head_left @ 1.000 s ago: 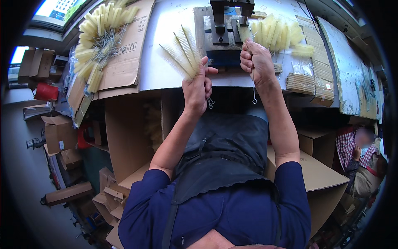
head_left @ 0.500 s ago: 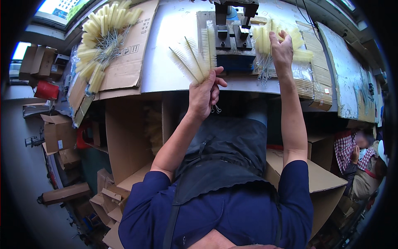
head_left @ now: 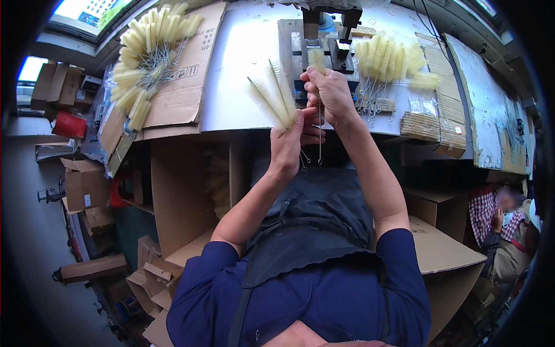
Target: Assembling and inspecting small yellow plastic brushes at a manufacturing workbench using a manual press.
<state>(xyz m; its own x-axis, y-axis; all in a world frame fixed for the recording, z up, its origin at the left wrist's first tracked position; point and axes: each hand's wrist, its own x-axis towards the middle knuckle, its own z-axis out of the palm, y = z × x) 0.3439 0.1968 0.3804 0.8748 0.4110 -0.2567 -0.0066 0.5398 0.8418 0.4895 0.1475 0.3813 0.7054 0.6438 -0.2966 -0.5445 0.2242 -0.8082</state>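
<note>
Pale-bristled bottle brushes with twisted wire handles fan up from my left hand (head_left: 287,143), which is closed round them. The held brushes (head_left: 274,98) tilt up to the left, and small wire loops hang below the fingers. My right hand (head_left: 334,95) grips a single bottle brush (head_left: 316,58) upright, close in front of a dark metal press (head_left: 341,49). Its bristled end reaches the press's fixture; the wire handle and end loop hang down past my left fingertips. Both hands nearly meet at the table's front edge. The fingers partly hide the brush's middle.
More brushes (head_left: 387,58) are heaped right of the press, handles toward me. Another large pile (head_left: 147,63) lies on a cardboard sheet (head_left: 179,98) at the left. Open cartons (head_left: 191,196) stand below the table. Another person (head_left: 491,220) sits far right.
My right hand has come from the right-hand brush heap to the press, now gripping one brush. The upright brush beside the left hand's fan is gone from there; the left hand has shifted slightly.
</note>
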